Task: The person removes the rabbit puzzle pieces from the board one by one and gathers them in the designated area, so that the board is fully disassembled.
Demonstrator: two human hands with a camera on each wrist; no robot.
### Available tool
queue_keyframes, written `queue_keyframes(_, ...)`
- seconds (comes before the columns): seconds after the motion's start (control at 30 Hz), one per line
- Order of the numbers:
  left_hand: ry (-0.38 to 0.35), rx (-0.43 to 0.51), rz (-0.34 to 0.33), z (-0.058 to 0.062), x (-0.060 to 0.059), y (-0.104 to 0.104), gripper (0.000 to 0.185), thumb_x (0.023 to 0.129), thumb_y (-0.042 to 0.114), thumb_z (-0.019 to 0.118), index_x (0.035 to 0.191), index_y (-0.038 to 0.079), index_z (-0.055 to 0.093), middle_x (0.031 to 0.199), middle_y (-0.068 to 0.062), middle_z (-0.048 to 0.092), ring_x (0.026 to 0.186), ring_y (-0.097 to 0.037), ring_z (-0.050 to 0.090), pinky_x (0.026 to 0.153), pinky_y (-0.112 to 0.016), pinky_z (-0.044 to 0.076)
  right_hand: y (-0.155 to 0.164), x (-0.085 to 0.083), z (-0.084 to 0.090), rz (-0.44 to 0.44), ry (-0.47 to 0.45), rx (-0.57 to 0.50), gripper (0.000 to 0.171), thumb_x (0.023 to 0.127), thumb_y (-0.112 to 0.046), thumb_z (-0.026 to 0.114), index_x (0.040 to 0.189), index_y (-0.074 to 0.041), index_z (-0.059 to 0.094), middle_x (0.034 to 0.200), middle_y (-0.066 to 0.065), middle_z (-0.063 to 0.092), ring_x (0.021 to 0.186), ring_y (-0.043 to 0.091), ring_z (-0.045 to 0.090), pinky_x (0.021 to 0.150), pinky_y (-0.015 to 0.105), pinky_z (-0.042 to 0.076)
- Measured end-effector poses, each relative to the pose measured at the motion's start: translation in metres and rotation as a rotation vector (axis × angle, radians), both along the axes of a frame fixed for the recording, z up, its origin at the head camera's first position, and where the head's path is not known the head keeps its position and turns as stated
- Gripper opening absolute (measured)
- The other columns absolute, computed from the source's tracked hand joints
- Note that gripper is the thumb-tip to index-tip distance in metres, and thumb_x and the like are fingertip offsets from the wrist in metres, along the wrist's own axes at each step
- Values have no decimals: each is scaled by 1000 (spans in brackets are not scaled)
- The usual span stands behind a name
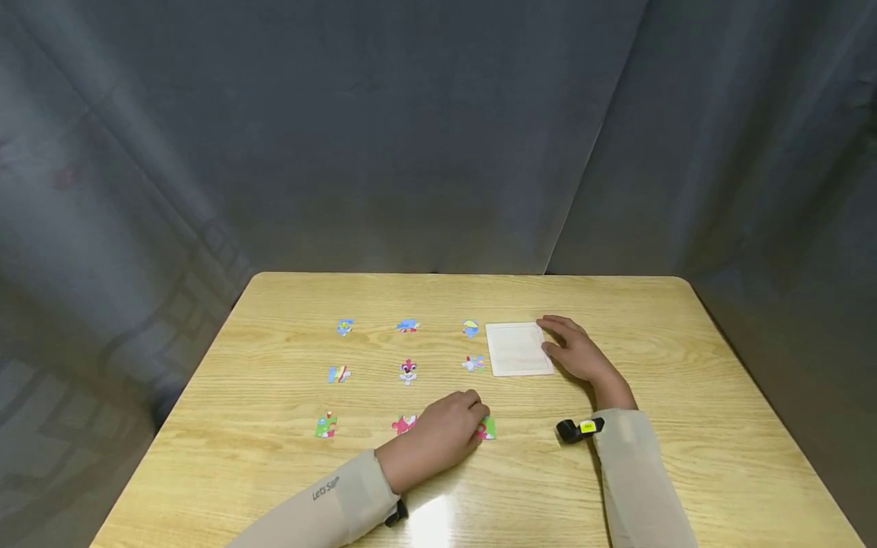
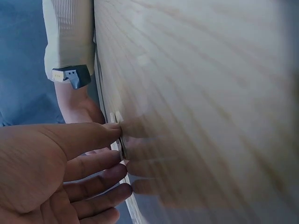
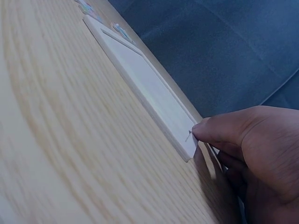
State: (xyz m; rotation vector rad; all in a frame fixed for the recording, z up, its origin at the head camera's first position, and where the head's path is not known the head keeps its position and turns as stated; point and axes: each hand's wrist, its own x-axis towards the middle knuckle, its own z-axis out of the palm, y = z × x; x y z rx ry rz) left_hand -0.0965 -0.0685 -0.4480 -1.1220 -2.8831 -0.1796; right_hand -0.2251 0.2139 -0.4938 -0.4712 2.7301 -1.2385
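My left hand (image 1: 441, 430) reaches over the bottom right jigsaw piece (image 1: 488, 429), green with pink, which it partly covers. In the left wrist view, thumb and index finger (image 2: 96, 163) pinch the piece's thin edge low at the tabletop, the other fingers loosely bent. A pale square puzzle tray (image 1: 521, 350) with a raised rim lies flat at the right of the pieces. My right hand (image 1: 578, 354) holds its right side near the far corner, with the thumb (image 3: 210, 130) on the rim and the fingers beyond it.
Loose jigsaw pieces lie spread in three rows, among them a character's face piece (image 1: 408, 371), a green piece (image 1: 326, 425) and a pink piece (image 1: 403, 423) partly behind the left hand. The wooden table (image 1: 719, 426) ends at a grey curtain (image 1: 411, 152).
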Motion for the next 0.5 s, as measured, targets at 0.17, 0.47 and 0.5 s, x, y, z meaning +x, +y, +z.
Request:
queue_keyframes(0.17,-10,-1,2,2,0,-1,19,88,19,71,106,12,69,98,4,59,89,-10,58,80,-19,49,0,0,1,-5,1,10,49,99,-12,56,145,0,43,152,22,28,140,45,20,109,64,22)
queue_keyframes(0.47,-22,-13,3,-1,0,-4,23,88,21,72,109,11,69,101,2,61,91,-11,60,82,-21,50,-5,-1,-2,-11,-8,2,48,98,-10,57,144,-1,44,152,22,30,141,46,19,109,64,20)
queue_keyframes(0.5,-26,-16,2,-2,1,-4,25,88,22,72,109,10,69,102,2,61,92,-11,60,83,-21,50,-5,-1,-3,-9,-10,0,48,98,-10,57,144,-1,44,152,22,30,141,46,19,110,64,20)
